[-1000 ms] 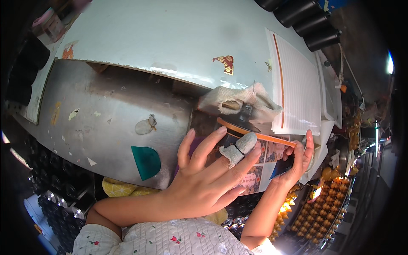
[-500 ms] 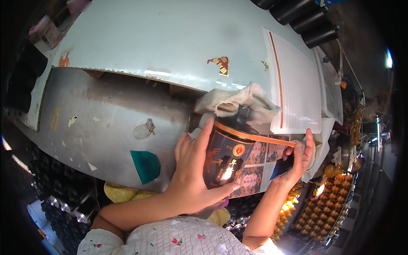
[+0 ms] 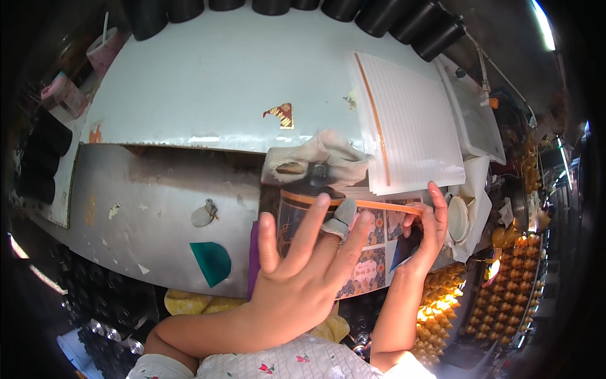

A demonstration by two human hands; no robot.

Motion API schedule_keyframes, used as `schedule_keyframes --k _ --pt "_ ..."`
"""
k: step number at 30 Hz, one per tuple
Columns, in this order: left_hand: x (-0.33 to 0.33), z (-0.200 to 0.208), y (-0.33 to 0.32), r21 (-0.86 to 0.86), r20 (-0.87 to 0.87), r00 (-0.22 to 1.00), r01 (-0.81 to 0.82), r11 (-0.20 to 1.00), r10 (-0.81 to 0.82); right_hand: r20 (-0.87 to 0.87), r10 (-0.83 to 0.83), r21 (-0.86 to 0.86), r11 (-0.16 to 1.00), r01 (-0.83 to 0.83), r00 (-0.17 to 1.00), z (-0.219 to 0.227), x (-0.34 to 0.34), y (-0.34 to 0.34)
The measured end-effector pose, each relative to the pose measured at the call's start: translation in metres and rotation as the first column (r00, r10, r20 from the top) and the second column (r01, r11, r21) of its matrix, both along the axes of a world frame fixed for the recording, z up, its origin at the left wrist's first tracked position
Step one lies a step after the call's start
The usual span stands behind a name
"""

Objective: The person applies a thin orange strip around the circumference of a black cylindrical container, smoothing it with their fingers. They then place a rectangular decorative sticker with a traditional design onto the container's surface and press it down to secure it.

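Observation:
A black bottle or canister (image 3: pixel 305 189) with a dark printed label lies in front of me, its neck toward a crumpled pale cloth (image 3: pixel 322 151). Around its shoulder runs a thin orange strip (image 3: pixel 386 206), whose free end stretches off to the right. My right hand (image 3: pixel 430 234) pinches that end between thumb and fingers. Over the bottle's front, my left hand (image 3: pixel 297 287) is spread with fingers apart, hiding most of the label. One of its fingers wears a greyish finger cover (image 3: pixel 341 218). Whether the left fingertips press on the bottle cannot be made out.
Beyond the cloth, a sheet of orange strips on white backing (image 3: pixel 410 120) lies on the pale tabletop (image 3: pixel 221 82). Left are a green curved piece (image 3: pixel 211 264) and a small cloth-like lump (image 3: pixel 204 213). Black cylinders (image 3: pixel 379 18) line the far edge. Gold-coloured parts (image 3: pixel 505 290) stand in rows at right.
My left hand has let go its wrapped grip on the bottle and spread out across its front. The right hand keeps holding the strip's end. The whole view has shifted and turned slightly.

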State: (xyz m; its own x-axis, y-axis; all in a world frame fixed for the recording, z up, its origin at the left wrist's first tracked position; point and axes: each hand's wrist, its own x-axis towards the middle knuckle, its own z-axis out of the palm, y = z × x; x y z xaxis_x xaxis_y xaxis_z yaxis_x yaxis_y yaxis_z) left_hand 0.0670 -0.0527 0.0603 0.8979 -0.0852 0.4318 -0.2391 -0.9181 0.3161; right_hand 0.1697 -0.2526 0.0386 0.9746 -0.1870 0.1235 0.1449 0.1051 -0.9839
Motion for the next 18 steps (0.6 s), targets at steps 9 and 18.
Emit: schedule_keyframes --k 9,18 --pt "-0.028 -0.011 0.02 -0.149 -0.228 0.967 0.078 0.986 -0.111 0.062 0.054 -0.03 0.998 -0.052 0.997 -0.003 -0.005 0.008" --pt "-0.023 -0.032 0.051 -0.536 -0.219 0.94 0.109 0.837 -0.262 0.128 0.121 -0.074 0.991 -0.112 0.984 0.018 -0.018 0.028"
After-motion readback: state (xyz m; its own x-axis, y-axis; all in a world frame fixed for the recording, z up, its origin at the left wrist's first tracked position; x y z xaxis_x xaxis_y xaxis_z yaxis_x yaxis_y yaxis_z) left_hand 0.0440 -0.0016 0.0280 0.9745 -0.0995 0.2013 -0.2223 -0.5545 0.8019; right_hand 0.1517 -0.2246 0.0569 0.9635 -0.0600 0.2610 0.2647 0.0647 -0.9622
